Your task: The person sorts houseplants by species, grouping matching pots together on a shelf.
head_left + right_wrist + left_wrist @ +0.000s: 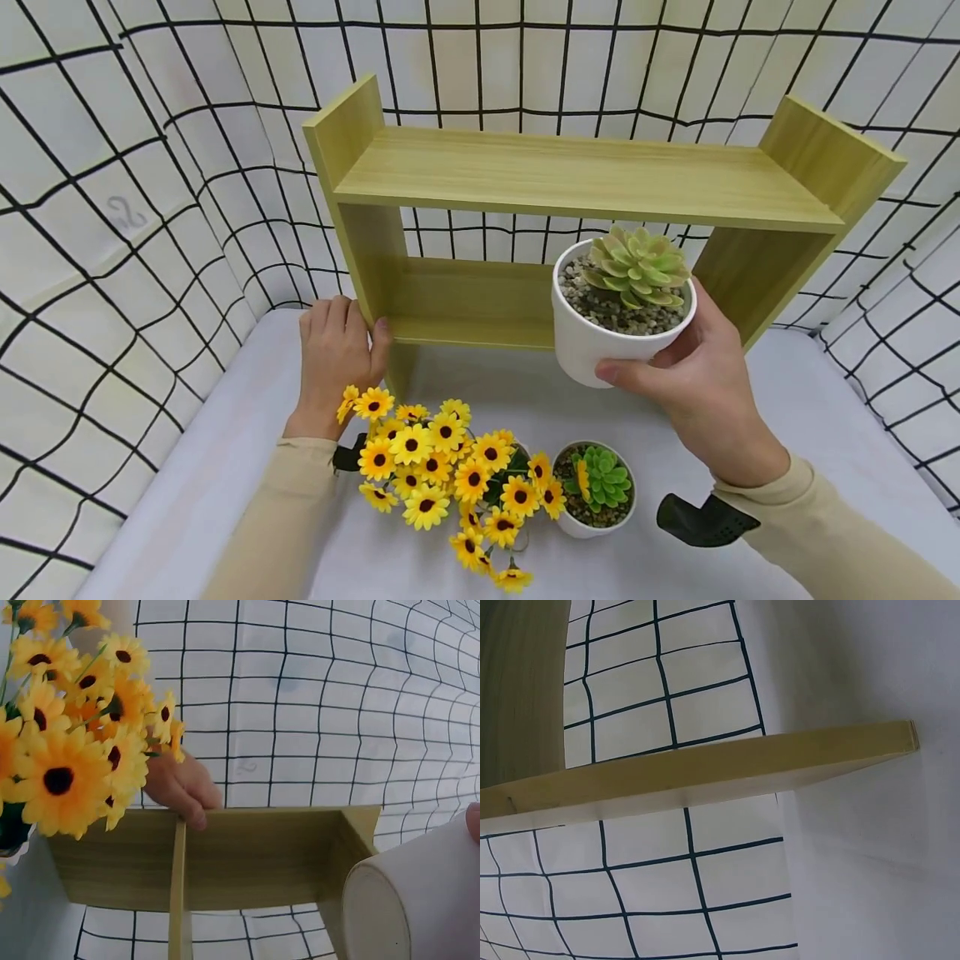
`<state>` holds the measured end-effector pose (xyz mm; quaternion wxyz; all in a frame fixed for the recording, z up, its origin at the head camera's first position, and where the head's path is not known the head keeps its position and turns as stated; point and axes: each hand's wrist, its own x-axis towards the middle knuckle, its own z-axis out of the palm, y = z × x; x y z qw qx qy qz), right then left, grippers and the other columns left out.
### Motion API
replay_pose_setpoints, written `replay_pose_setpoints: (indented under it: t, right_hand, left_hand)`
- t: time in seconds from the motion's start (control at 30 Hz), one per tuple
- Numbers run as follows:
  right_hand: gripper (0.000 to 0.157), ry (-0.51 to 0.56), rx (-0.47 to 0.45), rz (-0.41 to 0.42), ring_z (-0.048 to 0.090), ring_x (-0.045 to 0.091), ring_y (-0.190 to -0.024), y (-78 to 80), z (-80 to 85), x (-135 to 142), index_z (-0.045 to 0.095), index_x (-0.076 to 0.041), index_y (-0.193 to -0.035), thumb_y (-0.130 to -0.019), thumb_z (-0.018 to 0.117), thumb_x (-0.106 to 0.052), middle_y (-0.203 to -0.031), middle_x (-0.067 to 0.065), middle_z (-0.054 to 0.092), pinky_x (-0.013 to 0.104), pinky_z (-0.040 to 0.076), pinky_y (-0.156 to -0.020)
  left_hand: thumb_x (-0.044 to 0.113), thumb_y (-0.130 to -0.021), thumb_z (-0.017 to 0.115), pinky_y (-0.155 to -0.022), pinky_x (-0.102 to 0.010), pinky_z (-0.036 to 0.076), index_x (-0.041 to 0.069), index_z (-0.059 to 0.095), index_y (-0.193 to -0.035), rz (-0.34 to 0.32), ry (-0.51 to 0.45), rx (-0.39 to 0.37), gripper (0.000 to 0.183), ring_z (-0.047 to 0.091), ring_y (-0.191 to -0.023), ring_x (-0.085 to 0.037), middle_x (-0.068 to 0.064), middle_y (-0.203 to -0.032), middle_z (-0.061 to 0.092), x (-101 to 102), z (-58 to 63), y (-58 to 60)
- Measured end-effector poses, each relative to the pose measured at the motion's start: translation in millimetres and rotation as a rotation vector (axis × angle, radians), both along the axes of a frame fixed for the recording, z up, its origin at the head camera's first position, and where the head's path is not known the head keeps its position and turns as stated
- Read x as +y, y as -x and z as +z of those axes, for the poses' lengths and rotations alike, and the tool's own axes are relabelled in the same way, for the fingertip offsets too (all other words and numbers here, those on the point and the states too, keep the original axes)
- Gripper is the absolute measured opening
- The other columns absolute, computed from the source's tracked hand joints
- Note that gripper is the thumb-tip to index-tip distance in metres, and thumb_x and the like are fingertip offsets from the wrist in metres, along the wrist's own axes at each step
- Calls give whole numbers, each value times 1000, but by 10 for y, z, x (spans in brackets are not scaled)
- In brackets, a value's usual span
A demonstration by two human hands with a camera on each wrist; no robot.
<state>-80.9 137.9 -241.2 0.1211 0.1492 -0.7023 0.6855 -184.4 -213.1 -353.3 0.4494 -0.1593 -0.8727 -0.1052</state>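
A light wooden two-tier shelf (585,179) stands across the middle of the head view. My left hand (336,362) grips its left side panel at the lower board, thumb at the front edge. In my right hand (712,392) is a potted succulent (637,271) with pale green leaves, gravel and a white pot. It is held in the air before the shelf's right half, slightly tilted. The right wrist view shows the white pot's underside (379,915) and the left hand (184,787) on the panel. Only the side panel (705,769) shows in the left wrist view, no fingers.
Yellow artificial sunflowers (435,467) stand in front of the shelf, close to the left forearm. Beside them is a second potted succulent (600,487), bright green, on the white surface (810,400). Black wire grid (480,75) over white sheeting encloses the back and sides.
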Motion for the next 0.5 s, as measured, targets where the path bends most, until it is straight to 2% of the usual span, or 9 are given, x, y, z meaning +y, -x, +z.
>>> replay_pose_setpoints:
  t: [0.27,0.5]
  right_hand:
    - [91,-7,67,68,59,25,-128,-41,233,-176,51,-12,-148,-68,81,18,-145,10,57,25,56,-100]
    - [92,4,130,79,61,27,-128,-34,434,-326,54,-12,-146,-64,83,19,-143,10,59,28,57,-101]
  left_hand:
    - [35,-103,35,-78,-52,36,-6,56,-82,-25,-20,35,51,48,-87,-40,-23,-85,55,10,9,20]
    - [35,-104,35,-79,-51,35,-7,57,-84,-17,-15,18,52,48,-87,-40,-23,-85,55,-7,-3,11]
